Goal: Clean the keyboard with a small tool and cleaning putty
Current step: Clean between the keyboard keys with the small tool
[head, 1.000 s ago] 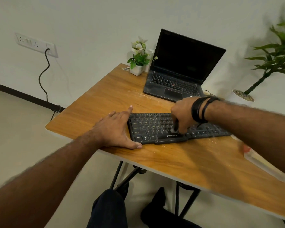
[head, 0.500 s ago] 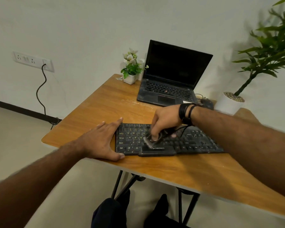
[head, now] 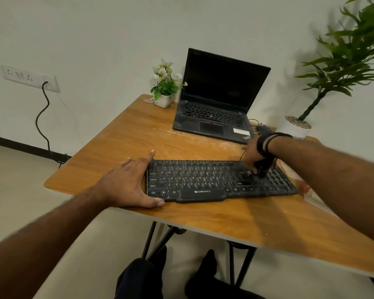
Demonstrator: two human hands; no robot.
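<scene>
My left hand (head: pixel 125 184) lies flat on the wooden table (head: pixel 203 221) with fingers straight and spread, the thumb along the near left corner of the keyboard (head: pixel 203 180) and the palm braced against its left end. It holds nothing; it only presses on the table and touches the keyboard's edge.

The keyboard stretches away to the right of that hand, lying flat near the front edge of the table. It is black and full-sized, with pale legends on the keys, a light film of dust across the keycaps, and a white brand mark printed on the wide lip below the space bar.

My right hand (head: pixel 252 157) is over the far right part of the keyboard, well apart from my left. Its fingers are curled down round a small dark tool (head: pixel 262 169), whose tip meets the keys there. The hand is blurred, so I cannot tell the tool's shape. Dark bands (head: pixel 266 143) circle that wrist.

Beyond my right hand sits an open black laptop (head: pixel 220 100) with a dark screen, and left of it a small white pot of flowers (head: pixel 164 87).
</scene>
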